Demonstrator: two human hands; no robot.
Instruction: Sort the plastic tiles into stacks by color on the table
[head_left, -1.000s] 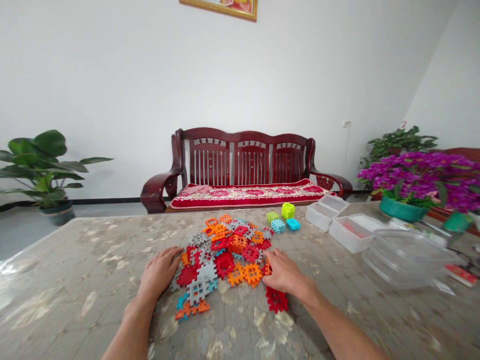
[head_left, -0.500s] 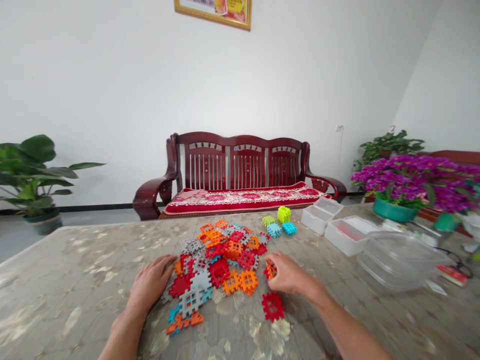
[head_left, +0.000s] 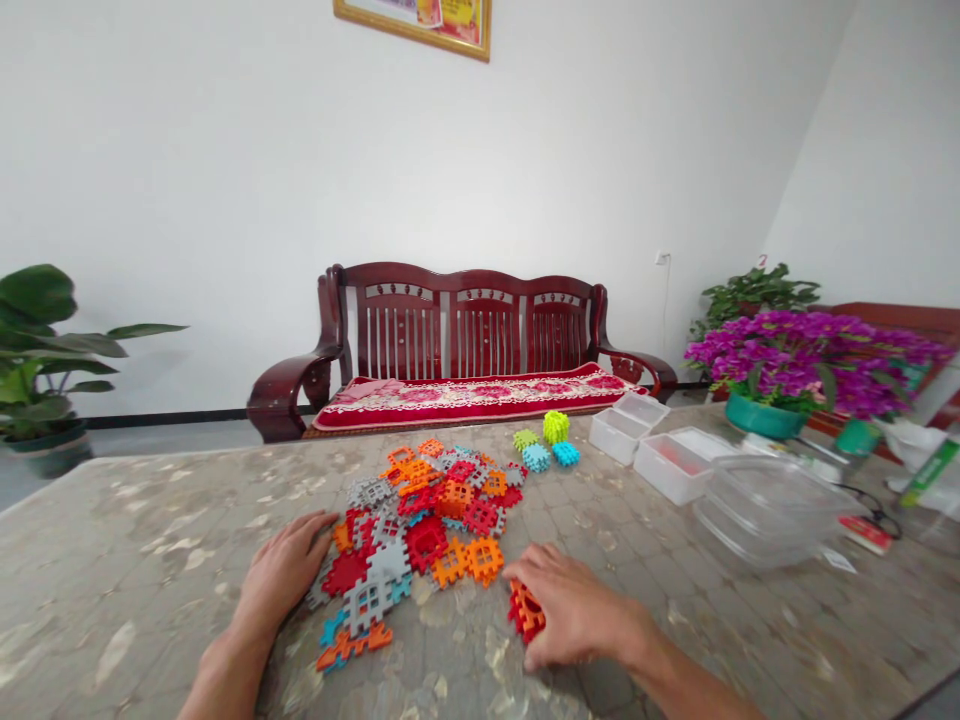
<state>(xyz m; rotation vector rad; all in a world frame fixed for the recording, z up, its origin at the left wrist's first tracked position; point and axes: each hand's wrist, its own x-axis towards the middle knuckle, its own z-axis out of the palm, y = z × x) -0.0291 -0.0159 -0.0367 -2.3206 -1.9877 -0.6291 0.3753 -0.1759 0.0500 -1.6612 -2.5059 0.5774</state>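
A loose pile of red, orange, grey and blue notched plastic pieces (head_left: pixel 426 541) lies on the patterned table (head_left: pixel 187 600). My left hand (head_left: pixel 289 560) rests at the pile's left edge, fingers loosely spread and palm down, with nothing visibly held. To the right of the pile, my right hand (head_left: pixel 562 605) has its thumb and fingers closed around orange and red pieces (head_left: pixel 527 612) at the table surface. The palm side of that hand is hidden.
Green and blue knobbly blocks (head_left: pixel 556 427) sit behind the pile. Clear plastic boxes (head_left: pixel 675 480) and a clear lidded container (head_left: pixel 772 510) stand at the right, near purple flowers (head_left: pixel 795 350) in a green pot. A wooden bench (head_left: pixel 480 330) is beyond the table.
My right hand has moved toward me with the orange piece, now over the spot where the separate red piece lay. My left hand has hardly moved; the view has shifted slightly.
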